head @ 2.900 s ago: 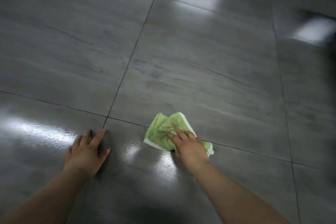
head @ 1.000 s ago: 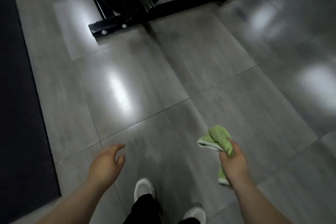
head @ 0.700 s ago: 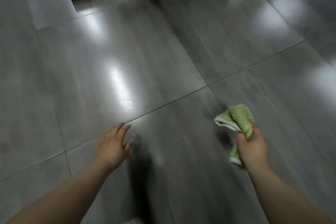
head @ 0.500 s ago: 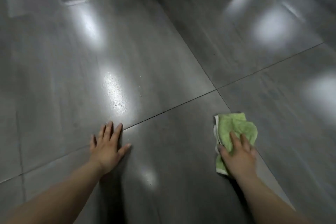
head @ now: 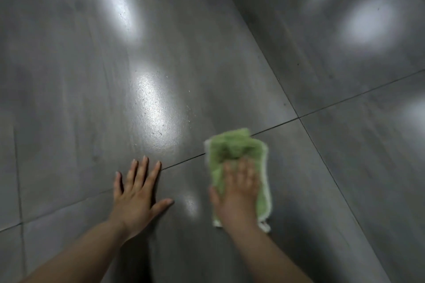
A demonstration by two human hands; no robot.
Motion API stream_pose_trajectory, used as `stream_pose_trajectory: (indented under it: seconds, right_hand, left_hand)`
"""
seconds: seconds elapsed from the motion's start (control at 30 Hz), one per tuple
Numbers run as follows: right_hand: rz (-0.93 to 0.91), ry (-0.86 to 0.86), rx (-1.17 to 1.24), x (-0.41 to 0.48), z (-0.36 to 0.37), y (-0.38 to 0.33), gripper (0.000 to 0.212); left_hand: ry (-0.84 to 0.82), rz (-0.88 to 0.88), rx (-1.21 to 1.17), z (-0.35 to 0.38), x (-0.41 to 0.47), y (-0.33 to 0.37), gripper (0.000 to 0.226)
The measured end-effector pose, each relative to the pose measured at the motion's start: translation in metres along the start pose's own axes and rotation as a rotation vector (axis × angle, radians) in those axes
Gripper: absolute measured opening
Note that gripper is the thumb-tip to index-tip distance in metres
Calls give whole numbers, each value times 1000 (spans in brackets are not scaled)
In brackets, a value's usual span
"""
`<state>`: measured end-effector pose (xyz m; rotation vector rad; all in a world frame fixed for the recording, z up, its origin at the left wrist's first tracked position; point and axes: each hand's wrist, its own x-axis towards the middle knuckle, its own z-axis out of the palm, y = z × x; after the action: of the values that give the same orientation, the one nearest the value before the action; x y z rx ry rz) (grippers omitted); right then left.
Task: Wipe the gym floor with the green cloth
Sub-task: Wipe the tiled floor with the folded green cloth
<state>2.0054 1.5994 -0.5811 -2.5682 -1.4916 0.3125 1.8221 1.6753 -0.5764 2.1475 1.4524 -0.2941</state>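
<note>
The green cloth (head: 236, 151), folded with a white edge, lies flat on the grey tiled gym floor (head: 207, 64) over a grout line. My right hand (head: 239, 193) presses down on the cloth's near half, fingers spread, and is blurred with motion. My left hand (head: 138, 193) rests flat on the floor to the left of the cloth, fingers apart, holding nothing.
Glossy grey tiles with dark grout lines fill the view. A bright light reflection (head: 151, 108) with small specks around it lies just beyond my left hand. More reflections sit at the upper right (head: 368, 20).
I carried the cloth to a new spot near a black machine base and got down. Both hands went onto the floor, and the cloth has slid left and forward under my right hand.
</note>
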Motion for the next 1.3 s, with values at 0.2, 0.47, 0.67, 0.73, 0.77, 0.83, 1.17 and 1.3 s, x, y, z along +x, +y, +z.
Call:
stream_pose_trajectory:
  seconds: [0.2,0.47,0.67,0.73,0.77,0.83,1.17,1.3]
  right_hand:
    - [-362,-106,-32,32,-7,42,62]
    - [456,-55,64,66,-39,76,66]
    - [-286,-118,-82,44,-1,-34,61]
    - [-379,-129,-81,53,-3,-17,61]
    - [-374,-138,-94,61,-4,0,60]
    - [-262,-131,-86,82,-12,33,58]
    - [381,93,69,152,-28,10,94]
    - [365,17,134,210,-4,-100,71]
  left_hand:
    - [-36,19,121,3,1,-5,91]
    - [-1,92,168,5,4,-5,80]
    - [128,86,139,8,4,-8,76]
    - [205,109,91,7,2,-15,69]
    - [273,127,85,3,3,-22,66]
    - [462,-3,31,-15,13,-42,64]
    - [461,-537,-4,-47,51,-115,82]
    - [466,-506,-23,-46,54,-122,72]
